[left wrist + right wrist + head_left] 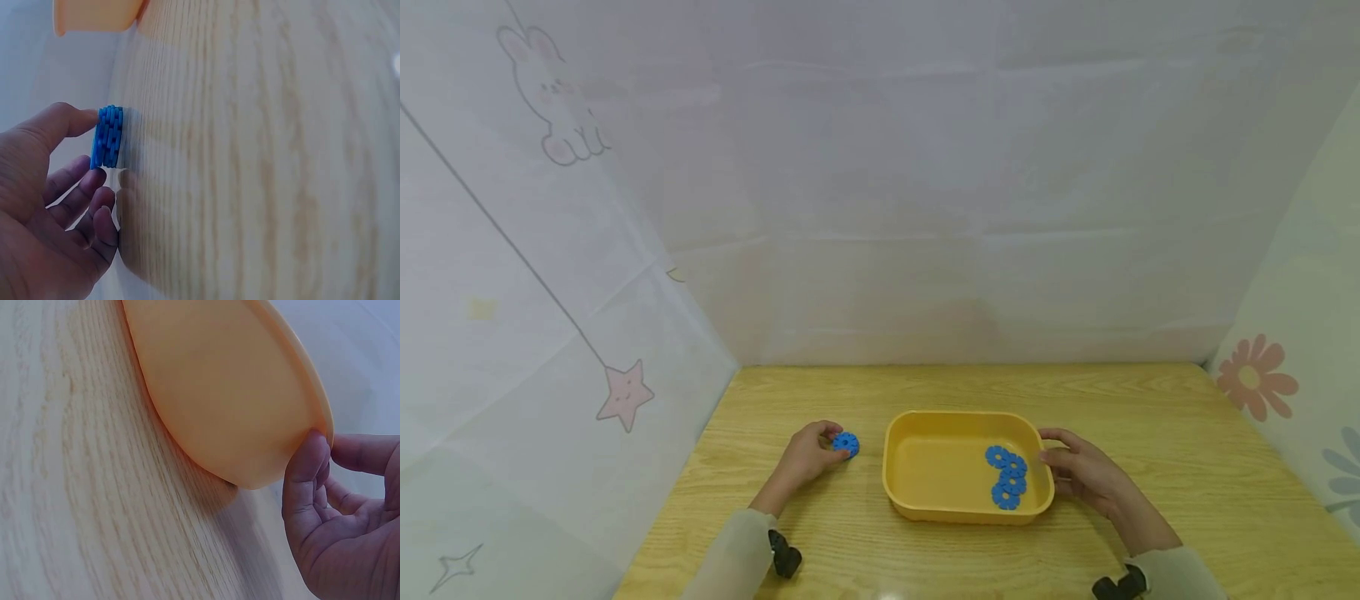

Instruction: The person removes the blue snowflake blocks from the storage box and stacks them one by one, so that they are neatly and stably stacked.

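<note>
My left hand (pixel 811 454) pinches a small stack of blue notched plastic discs (pixel 846 445) between thumb and fingers, left of a yellow plastic tray (pixel 925 508). Seen edge-on in the left wrist view, the stack (pixel 108 137) shows several layers standing on edge, with the thumb above and fingertips below. My right hand (pixel 1090 475) holds the tray's right end at the rim. The right wrist view has the thumb at the rim and fingers curled against the outer wall (pixel 231 394). Inside the tray, several blue discs (pixel 1012 475) lie overlapping toward the right end.
Both hands work over a light wood-grain table (pixel 850 550). A pale fabric backdrop (pixel 925 208) rises behind its far edge, and printed sheets stand along the left and right sides. Each wrist wears a small black camera (pixel 785 556).
</note>
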A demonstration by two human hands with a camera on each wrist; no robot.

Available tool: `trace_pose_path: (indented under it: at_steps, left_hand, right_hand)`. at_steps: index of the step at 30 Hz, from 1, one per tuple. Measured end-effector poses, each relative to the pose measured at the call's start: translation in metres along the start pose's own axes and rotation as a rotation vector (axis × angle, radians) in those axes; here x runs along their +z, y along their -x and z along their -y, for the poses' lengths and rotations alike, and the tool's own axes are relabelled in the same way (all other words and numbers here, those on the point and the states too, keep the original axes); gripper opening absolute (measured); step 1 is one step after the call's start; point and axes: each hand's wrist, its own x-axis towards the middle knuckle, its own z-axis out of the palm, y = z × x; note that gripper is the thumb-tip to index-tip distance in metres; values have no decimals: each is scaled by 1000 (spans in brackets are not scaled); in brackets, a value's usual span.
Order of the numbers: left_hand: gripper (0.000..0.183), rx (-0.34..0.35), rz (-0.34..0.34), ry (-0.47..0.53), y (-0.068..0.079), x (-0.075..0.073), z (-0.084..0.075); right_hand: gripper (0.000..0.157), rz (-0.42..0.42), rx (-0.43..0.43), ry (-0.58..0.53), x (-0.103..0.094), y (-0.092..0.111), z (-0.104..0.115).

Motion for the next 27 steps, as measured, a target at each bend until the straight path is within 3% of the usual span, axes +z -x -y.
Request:
trace_pose_path:
  at_steps: [9,17,27]
  left_hand:
    - [40,-6,-64,90,-6,-8,-11]
    - [33,135,-35,88,-5,-8,-61]
    - [36,289,58,25,-4,12,-115]
  right_hand:
    - [66,-4,3,1,-1,0,0]
    - [64,-16,-1,10,0,0,0]
    - [63,-26,7,13,0,-1,0]
